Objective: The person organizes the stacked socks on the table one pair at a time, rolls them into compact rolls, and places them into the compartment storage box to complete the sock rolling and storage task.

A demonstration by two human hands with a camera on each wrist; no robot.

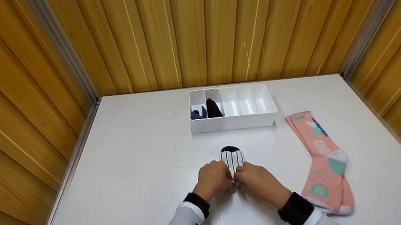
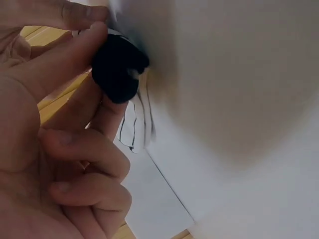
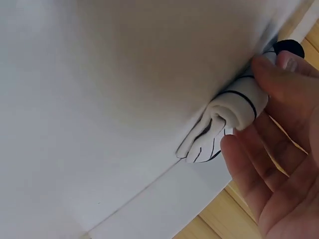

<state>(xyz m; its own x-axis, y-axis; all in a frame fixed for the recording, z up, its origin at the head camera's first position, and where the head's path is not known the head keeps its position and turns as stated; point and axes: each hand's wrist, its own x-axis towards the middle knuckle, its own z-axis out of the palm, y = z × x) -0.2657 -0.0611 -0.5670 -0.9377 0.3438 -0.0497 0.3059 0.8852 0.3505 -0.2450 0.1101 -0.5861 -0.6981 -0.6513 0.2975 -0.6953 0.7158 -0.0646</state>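
A white sock (image 1: 232, 158) with thin black stripes lies on the white table, its black end pointing at the box. Its near part is rolled up. My left hand (image 1: 213, 177) pinches the roll from the left, and the left wrist view shows a dark end (image 2: 117, 69) of the roll at those fingers. From the right, my right hand (image 1: 260, 183) pinches the same roll, thumb over it and fingers beneath. In the right wrist view the striped roll (image 3: 237, 107) shows its coiled side, with the flat part of the sock running on from it.
Beyond the hands stands a white divided box (image 1: 232, 122). Its two left compartments hold a dark blue folded item (image 1: 198, 113) and a black one (image 1: 213, 108). To the right lies a pair of pink socks (image 1: 321, 165) with green and white patches. Wood-panelled walls (image 1: 190, 28) enclose the table.
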